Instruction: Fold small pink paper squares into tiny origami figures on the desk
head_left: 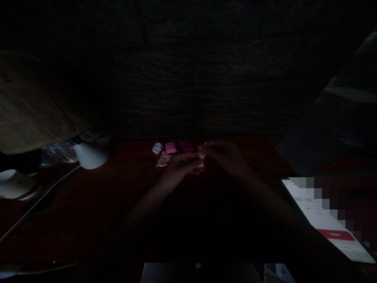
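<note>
In dim light, my left hand [181, 167] is closed with its fingertips round a small light-pink piece [202, 156] that looks like modelling clay. My right hand [224, 153] meets it from the other side, its thumb and fingers pinched at the same piece. Behind my left hand lies a flattened, crumpled pale-pink piece [163, 159], partly covered by that hand. Just beyond sit a white lump [157, 147], a pink square block [170, 147] and a magenta block [187, 146] in a row.
On the left of the dark reddish table [118, 196] stands a white lamp-like base [91, 155] with a cable [44, 194]. A cardboard box [35, 106] and a white cup [16, 184] are farther left. A lit phone screen [321, 216] lies at the right.
</note>
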Demonstrator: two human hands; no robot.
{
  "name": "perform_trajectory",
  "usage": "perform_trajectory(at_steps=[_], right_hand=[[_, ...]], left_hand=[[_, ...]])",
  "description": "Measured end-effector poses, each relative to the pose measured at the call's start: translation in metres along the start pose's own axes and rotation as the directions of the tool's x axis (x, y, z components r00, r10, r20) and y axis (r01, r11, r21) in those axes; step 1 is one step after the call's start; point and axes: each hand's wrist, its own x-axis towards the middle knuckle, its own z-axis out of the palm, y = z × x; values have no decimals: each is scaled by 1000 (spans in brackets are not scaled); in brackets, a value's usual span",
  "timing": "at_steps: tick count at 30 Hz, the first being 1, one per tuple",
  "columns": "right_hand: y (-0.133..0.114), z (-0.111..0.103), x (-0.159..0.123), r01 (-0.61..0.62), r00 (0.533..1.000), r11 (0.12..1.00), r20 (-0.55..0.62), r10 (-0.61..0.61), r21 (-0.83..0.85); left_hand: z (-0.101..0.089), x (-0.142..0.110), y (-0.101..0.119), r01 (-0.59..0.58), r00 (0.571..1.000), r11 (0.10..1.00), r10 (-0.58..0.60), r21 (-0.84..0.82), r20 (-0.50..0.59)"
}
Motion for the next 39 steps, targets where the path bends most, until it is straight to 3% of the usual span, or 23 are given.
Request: perform_trajectory(at_steps=[9, 17, 24, 30, 39], right_hand=[[2, 3, -1, -9, 1000, 999, -13, 9, 35], [1, -17, 2, 2, 995, 1000, -96, 1, 30], [14, -14, 5, -43, 986, 997, 162, 33, 56], [17, -2, 3, -62, 987, 980, 156, 32, 191], [21, -2, 5, -70, 987, 986, 151, 47, 152]], left_hand=[[2, -2, 0, -13, 1000, 1000, 13, 24, -10], [0, 2, 2, 46, 995, 994, -55, -103, -87], [-4, 4, 3, 55, 985, 985, -80, -163, -152], [-8, 6, 2, 88, 985, 978, -114, -188, -131], [-4, 6, 3, 119, 978, 974, -149, -190, -148]])
